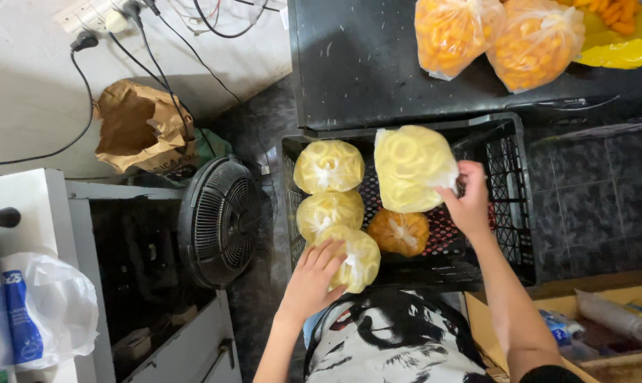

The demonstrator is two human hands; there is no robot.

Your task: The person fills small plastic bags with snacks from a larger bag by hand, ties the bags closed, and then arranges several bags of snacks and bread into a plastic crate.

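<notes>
The fingers (319, 264) of the left hand (314, 280) cover part of a pale yellow bag (358, 259), hiding its near side. Beyond the fingers (470, 177) of the right hand (470, 202), a larger pale bag (410, 167) hides its own knot. An orange bag (400, 232) is partly covered below it. The crate (509, 206) floor is mostly hidden. At the top edge, two orange bags (502, 35) on the table (356, 64) are cut off.

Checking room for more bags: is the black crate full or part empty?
Part empty. The crate holds four bags on its left side; its right side shows bare mesh. The right hand holds a fifth bag over it.
</notes>
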